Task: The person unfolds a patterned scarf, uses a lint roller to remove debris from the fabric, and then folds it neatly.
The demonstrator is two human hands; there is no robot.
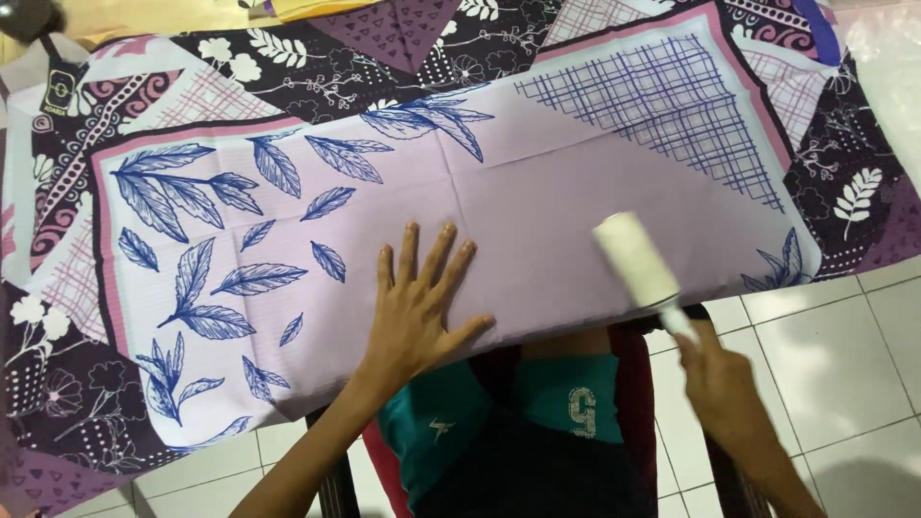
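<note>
A lilac cloth (537, 206) printed with blue leaves and a blue grid, framed by dark purple floral panels, lies spread flat across a table. My left hand (417, 307) rests palm down on its near edge with the fingers spread. My right hand (724, 384) grips the white handle of a lint roller (635, 259). The roller's white drum lies on the cloth near its front right part, tilted up and to the left.
White floor tiles (825, 355) show below and to the right of the table. My lap, in teal and dark clothing (518, 422), sits on a chair under the table's near edge. A yellow fabric (317, 8) lies at the far top edge.
</note>
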